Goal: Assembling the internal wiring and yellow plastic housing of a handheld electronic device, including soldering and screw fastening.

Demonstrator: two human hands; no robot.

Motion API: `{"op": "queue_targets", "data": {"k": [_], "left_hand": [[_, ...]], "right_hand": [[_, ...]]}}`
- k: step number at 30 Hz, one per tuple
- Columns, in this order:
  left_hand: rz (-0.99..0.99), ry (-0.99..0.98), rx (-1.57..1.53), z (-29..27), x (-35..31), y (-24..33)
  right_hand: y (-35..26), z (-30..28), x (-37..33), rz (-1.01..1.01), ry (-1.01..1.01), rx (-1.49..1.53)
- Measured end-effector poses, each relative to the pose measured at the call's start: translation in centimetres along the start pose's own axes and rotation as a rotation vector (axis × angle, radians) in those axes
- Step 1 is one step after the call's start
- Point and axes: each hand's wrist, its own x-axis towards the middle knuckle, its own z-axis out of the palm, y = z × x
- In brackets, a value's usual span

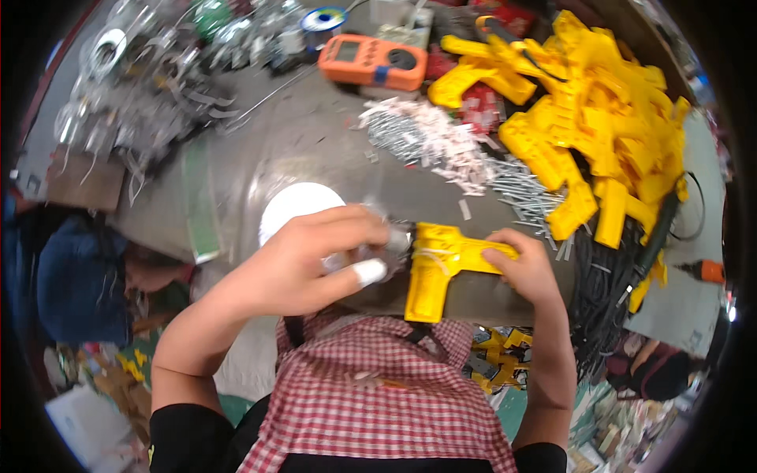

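My right hand pinches the end of a yellow pistol-shaped plastic housing, held just above the table's near edge with its grip hanging down. My left hand, with a white wrap on the thumb tip, curls around a blurred clear plastic part with a silvery cylinder. That cylinder meets the left end of the housing; whether it sits inside cannot be made out. Beyond the left wrist lies a round white disc, partly covered by the hand.
Yellow housings are heaped at the far right, above black cables. Screws and small pale pieces lie mid-table. An orange multimeter and a wire spool stand behind; clear plastic parts fill the far left.
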Motion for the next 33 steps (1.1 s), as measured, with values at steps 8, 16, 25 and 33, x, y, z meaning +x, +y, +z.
{"op": "queue_targets", "data": {"k": [8,16,25,33], "left_hand": [[-0.803,0.042,0.088,4.0,-16.1,-6.4],[-0.784,0.331,-0.758,5.9,-18.7,-8.2],[-0.865,0.373,-0.817,4.5,-15.4,-6.3],[-0.570,0.429,-0.403,5.2,-15.5,-7.0]], "right_hand": [[-9.9,7.1,-2.6,-0.608,0.011,-0.107],[-9.7,17.4,0.6,-0.803,0.093,-0.185],[-10.3,19.3,-0.3,-0.737,0.016,-0.200],[-11.6,20.0,-0.5,-0.713,0.074,-0.276]]}}
